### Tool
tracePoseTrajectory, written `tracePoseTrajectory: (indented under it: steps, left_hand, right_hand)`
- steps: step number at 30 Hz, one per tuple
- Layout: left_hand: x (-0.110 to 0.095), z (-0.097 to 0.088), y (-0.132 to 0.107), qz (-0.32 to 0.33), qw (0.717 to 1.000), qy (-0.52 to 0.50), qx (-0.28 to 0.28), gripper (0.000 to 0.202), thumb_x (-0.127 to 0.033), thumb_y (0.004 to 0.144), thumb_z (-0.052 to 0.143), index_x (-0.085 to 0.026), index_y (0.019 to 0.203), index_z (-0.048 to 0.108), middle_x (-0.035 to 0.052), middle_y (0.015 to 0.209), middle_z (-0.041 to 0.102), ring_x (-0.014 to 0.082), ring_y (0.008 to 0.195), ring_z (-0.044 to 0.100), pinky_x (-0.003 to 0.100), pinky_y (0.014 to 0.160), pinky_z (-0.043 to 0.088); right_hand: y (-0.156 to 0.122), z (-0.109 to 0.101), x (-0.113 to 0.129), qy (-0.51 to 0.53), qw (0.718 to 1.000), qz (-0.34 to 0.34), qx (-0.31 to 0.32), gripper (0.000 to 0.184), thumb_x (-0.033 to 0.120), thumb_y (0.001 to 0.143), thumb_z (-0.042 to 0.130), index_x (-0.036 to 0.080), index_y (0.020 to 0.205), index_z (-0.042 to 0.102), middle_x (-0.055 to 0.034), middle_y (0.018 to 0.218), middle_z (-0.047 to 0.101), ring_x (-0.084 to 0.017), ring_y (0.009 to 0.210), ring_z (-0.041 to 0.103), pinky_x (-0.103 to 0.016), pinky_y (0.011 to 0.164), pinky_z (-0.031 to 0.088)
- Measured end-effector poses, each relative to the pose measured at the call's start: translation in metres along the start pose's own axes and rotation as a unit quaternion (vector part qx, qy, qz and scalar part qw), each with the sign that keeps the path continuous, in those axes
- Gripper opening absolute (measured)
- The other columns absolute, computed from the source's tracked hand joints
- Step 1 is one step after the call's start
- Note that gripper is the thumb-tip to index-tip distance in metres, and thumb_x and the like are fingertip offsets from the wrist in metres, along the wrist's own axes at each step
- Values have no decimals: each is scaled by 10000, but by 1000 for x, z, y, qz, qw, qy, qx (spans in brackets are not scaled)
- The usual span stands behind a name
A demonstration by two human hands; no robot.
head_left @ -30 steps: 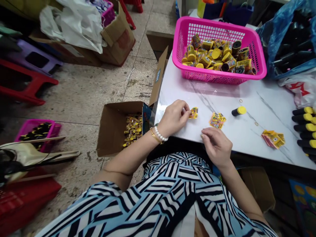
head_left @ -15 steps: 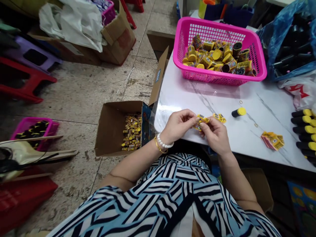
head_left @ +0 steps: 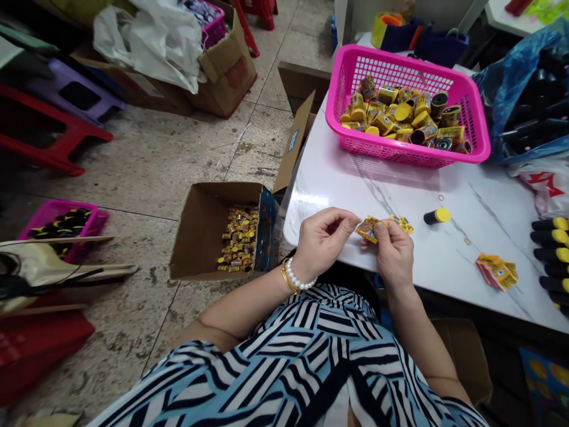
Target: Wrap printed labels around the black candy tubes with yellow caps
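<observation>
My right hand [head_left: 395,252] pinches a small yellow printed label [head_left: 368,229] between thumb and fingers, just over the table's near edge. The thumb and forefinger of my left hand [head_left: 323,238] are pressed together at the label's left corner; whether they grip it is hard to make out. More yellow labels [head_left: 403,223] lie on the table behind my right hand. Farther right lies a small black cylinder with a yellow cap [head_left: 437,216]. A loose stack of yellow labels [head_left: 496,271] rests beyond it, nearer the front edge.
A pink basket [head_left: 409,155] of yellow-labelled cylinders stands on the white marbled table [head_left: 320,178]. Black cylinders with yellow caps [head_left: 551,252] line the right edge, below a blue plastic bag [head_left: 511,107]. An open cardboard box [head_left: 200,231] holding similar cylinders sits left of the table.
My left fingers have drawn slightly away from my right hand, so more of the label shows, flatter. The whole view has shifted a little, moving the table things right and down.
</observation>
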State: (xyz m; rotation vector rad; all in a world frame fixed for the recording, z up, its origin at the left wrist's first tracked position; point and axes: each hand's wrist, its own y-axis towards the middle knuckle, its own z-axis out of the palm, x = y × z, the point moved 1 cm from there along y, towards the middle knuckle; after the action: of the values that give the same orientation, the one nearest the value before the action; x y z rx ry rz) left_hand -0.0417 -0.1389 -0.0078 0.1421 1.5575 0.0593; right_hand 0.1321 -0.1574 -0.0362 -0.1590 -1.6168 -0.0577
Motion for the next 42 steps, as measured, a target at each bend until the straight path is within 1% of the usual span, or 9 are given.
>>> tracePoseTrajectory:
  steps: [3, 7, 13, 19, 22, 30, 37, 40, 42]
  left_hand:
    - [2, 1, 0, 22, 999, 29, -6, 300, -455, 982, 684, -178, 938, 791, 67, 887, 757, 151, 782, 665, 285, 722, 526]
    - [6, 3, 0, 45, 997, 67, -5, 257, -407, 982, 689, -189, 909, 805, 51, 791, 707, 150, 736, 619, 289, 680, 494]
    - [8, 1, 1, 35, 999, 37, -3, 191, -340, 922, 762, -165, 846, 750, 35, 797, 685, 124, 703, 600, 256, 647, 476]
    - [12, 2, 1, 20, 1000, 21, 11, 170, -320, 912, 766, -151, 894, 767, 50, 842, 714, 129, 748, 637, 248, 690, 502]
    - [12, 1, 0, 7, 1000, -3, -9, 178, -323, 921, 752, -147, 891, 759, 51, 842, 719, 127, 741, 640, 247, 692, 512]
    - [1, 2, -4, 31, 999, 22, 0, 193, -314, 948, 718, -150, 905, 810, 75, 837, 743, 144, 774, 667, 256, 711, 524]
    - [6, 4, -10, 66, 997, 39, -11, 112, -268, 883, 797, -172, 930, 834, 59, 849, 717, 117, 710, 612, 235, 623, 477]
    - [8, 5, -12, 39, 999, 33, -3, 137, -265, 836, 838, -176, 939, 841, 69, 908, 744, 111, 699, 610, 236, 620, 482]
    - [8, 5, -13, -9, 1000, 27, 4, 172, -276, 812, 855, -177, 952, 844, 58, 866, 754, 105, 664, 595, 233, 614, 477]
  right_hand:
    - [-3, 1, 2, -18, 1000, -20, -4, 322, 513, 987, 655, 226, 844, 678, 18, 673, 698, -159, 607, 646, -302, 636, 540]
    - [-4, 3, 6, -43, 998, -41, -8, 308, 482, 996, 648, 219, 840, 686, 11, 679, 698, -155, 624, 635, -296, 644, 535]
    - [-3, 3, 4, -93, 992, -87, -25, 280, 441, 996, 655, 209, 851, 713, 6, 729, 696, -144, 685, 622, -275, 677, 526]
    - [-4, 3, -1, -88, 992, -90, -20, 247, 440, 973, 683, 209, 893, 720, 8, 768, 703, -143, 691, 622, -279, 681, 523]
    - [-4, 3, 1, -86, 991, -100, -31, 266, 449, 973, 679, 212, 859, 712, 9, 741, 706, -143, 668, 618, -277, 663, 519]
    - [-6, 0, -6, -105, 989, -98, -23, 304, 461, 1004, 643, 211, 846, 715, 19, 708, 676, -141, 661, 597, -279, 658, 489]
    - [-6, 4, -6, -123, 984, -127, -23, 274, 433, 1012, 641, 215, 863, 714, 19, 735, 667, -141, 677, 593, -286, 681, 472]
    - [-5, 7, -8, -146, 979, -145, -15, 302, 440, 1030, 604, 213, 861, 708, 8, 744, 666, -147, 685, 596, -296, 688, 473]
    - [-6, 11, -8, -159, 974, -163, -6, 321, 434, 1050, 564, 211, 864, 700, 1, 758, 670, -147, 690, 600, -298, 689, 476]
